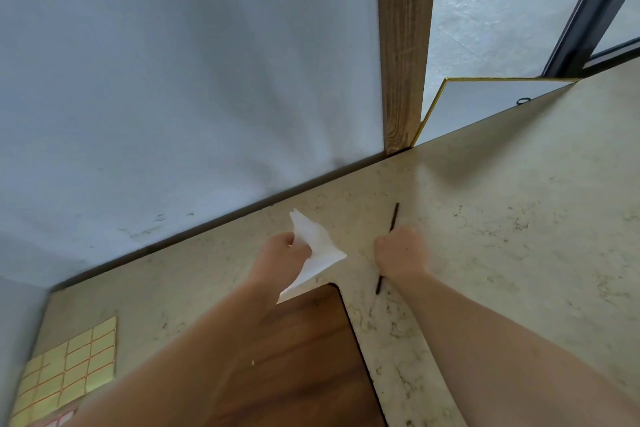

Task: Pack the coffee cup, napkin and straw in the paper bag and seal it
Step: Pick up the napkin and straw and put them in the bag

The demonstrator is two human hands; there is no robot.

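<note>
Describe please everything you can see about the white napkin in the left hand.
The napkin is white, thin and looks like soft paper, loosely folded and creased. The left hand grips it near its middle, so it is lifted above the pale marbled counter. One pointed corner sticks up and away from the person; another hangs down toward the dark wooden surface. It looks clean and untorn. Only that hand touches it, as far as can be seen.

head cam | worn high, tilted forward-down | close over counter | curtain at 11 o'clock | single view, nothing shared
</note>
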